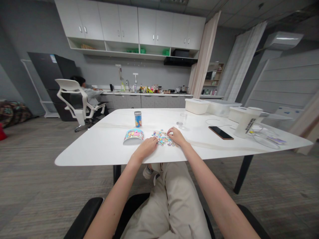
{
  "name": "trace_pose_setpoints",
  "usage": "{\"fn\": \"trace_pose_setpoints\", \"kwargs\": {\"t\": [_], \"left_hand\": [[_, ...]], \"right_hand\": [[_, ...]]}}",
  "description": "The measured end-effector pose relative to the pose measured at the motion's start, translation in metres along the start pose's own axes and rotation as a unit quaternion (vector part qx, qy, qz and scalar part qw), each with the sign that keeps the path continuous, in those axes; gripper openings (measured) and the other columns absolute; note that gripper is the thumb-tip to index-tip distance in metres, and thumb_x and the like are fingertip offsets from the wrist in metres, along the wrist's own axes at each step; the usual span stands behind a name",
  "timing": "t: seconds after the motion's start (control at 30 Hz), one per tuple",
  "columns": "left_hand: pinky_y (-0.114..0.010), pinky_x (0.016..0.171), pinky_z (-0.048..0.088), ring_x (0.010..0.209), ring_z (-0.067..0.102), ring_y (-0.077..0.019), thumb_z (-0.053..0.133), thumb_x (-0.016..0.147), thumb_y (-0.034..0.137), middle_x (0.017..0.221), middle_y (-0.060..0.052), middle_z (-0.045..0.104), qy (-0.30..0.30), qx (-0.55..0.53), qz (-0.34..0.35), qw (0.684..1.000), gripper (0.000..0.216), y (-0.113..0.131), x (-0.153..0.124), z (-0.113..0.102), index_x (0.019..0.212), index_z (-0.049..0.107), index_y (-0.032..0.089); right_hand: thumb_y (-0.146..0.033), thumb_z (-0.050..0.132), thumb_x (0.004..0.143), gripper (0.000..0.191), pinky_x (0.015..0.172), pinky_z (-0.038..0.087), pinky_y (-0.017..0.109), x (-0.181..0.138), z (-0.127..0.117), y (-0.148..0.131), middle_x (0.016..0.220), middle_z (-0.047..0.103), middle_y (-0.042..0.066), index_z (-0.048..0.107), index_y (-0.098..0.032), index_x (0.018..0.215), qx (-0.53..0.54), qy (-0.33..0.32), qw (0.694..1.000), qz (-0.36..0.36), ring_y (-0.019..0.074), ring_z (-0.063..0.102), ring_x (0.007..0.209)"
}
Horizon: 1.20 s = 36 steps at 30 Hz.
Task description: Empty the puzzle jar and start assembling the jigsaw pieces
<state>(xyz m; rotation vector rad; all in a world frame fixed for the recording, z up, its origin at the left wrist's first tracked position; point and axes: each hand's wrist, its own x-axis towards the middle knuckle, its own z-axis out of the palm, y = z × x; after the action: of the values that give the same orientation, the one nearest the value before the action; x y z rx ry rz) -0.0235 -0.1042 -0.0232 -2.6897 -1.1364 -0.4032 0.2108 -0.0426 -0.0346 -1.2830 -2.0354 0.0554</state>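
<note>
fingers of the left hand are curled at the near edge of the jigsaw pieces scattered on the white surface; those of the right hand are bent onto the far side. whether a piece is held cannot be told.

Office pantry: wall cabinets, sink counter, fridge.
</note>
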Motion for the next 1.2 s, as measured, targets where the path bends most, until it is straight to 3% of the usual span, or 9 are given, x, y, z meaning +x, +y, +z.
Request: {"fn": "trace_pose_setpoints", "kwargs": {"t": [0.07,0.27,0.47,0.67,0.77,0.93,1.1,1.2], "left_hand": [[-0.036,0.090,0.047,0.101,0.060,-0.0231,0.044,0.094,0.015,0.110,-0.012,0.063,-0.004,0.004,-0.003,1.000,0.015,0.000,0.000,-0.001,0.104,0.055,0.013],[-0.036,0.090,0.046,0.101,0.060,-0.0231,0.044,0.092,0.011,0.109,-0.012,0.063,-0.007,0.010,-0.010,1.000,0.016,0.001,0.000,0.000,0.104,0.055,0.013],[-0.035,0.089,0.048,0.103,0.060,-0.0224,0.043,0.091,0.008,0.111,-0.011,0.062,-0.005,0.002,-0.005,1.000,0.023,0.002,-0.001,-0.003,0.108,0.057,0.015],[-0.035,0.089,0.048,0.101,0.061,-0.0224,0.042,0.094,0.014,0.109,-0.012,0.063,-0.006,0.009,-0.008,1.000,0.018,0.003,-0.001,-0.005,0.104,0.058,0.013],[-0.036,0.088,0.048,0.101,0.061,-0.0226,0.045,0.096,0.021,0.107,-0.011,0.063,0.004,0.012,-0.005,1.000,0.015,0.003,-0.001,-0.002,0.102,0.057,0.014],[-0.036,0.088,0.049,0.101,0.061,-0.0234,0.048,0.096,0.026,0.105,-0.011,0.063,0.008,0.016,0.004,1.000,0.015,0.002,-0.001,0.000,0.102,0.056,0.014],[-0.036,0.091,0.048,0.104,0.060,-0.0227,0.046,0.097,0.025,0.111,-0.011,0.063,0.000,0.005,0.003,1.000,0.018,0.005,-0.002,-0.006,0.105,0.058,0.015],[-0.037,0.093,0.048,0.106,0.060,-0.0227,0.045,0.098,0.025,0.114,-0.011,0.062,-0.007,0.003,0.003,1.000,0.020,0.005,-0.003,-0.007,0.107,0.058,0.014]], "right_hand": [[-0.014,0.061,0.083,0.012,0.089,0.044,0.029,0.000,-0.001,-0.001,0.095,0.063,0.006,0.072,-0.017,0.083,-0.008,0.006,1.000,0.017,0.0177,0.060,0.093],[-0.010,0.059,0.082,0.018,0.082,0.046,0.026,-0.001,-0.001,-0.003,0.094,0.068,0.007,0.075,-0.017,0.086,-0.001,-0.058,0.997,0.050,0.0160,0.062,0.084],[0.003,0.047,0.078,0.033,0.089,0.045,0.027,0.001,0.001,0.000,0.095,0.069,0.007,0.072,-0.016,0.090,-0.014,-0.025,0.998,0.052,0.0168,0.061,0.092],[-0.001,0.047,0.079,0.029,0.090,0.045,0.029,0.000,0.001,0.001,0.097,0.065,0.009,0.069,-0.014,0.094,-0.042,-0.025,0.997,0.055,0.0180,0.059,0.093],[-0.006,0.048,0.083,0.028,0.093,0.044,0.030,0.002,0.003,-0.004,0.103,0.065,0.010,0.067,-0.014,0.101,-0.056,-0.029,0.998,0.010,0.0186,0.059,0.098],[-0.010,0.048,0.087,0.031,0.099,0.041,0.031,0.018,0.010,-0.021,0.118,0.063,0.011,0.065,-0.014,0.113,-0.094,-0.100,0.989,-0.059,0.0195,0.058,0.110],[-0.014,0.051,0.089,0.031,0.098,0.042,0.028,0.038,0.027,-0.039,0.128,0.063,0.011,0.065,-0.017,0.117,-0.108,-0.150,0.983,-0.017,0.0196,0.058,0.116],[-0.017,0.052,0.090,0.028,0.094,0.043,0.027,0.045,0.035,-0.044,0.121,0.068,0.008,0.069,-0.021,0.111,-0.111,-0.149,0.983,0.005,0.0200,0.062,0.111]]}}
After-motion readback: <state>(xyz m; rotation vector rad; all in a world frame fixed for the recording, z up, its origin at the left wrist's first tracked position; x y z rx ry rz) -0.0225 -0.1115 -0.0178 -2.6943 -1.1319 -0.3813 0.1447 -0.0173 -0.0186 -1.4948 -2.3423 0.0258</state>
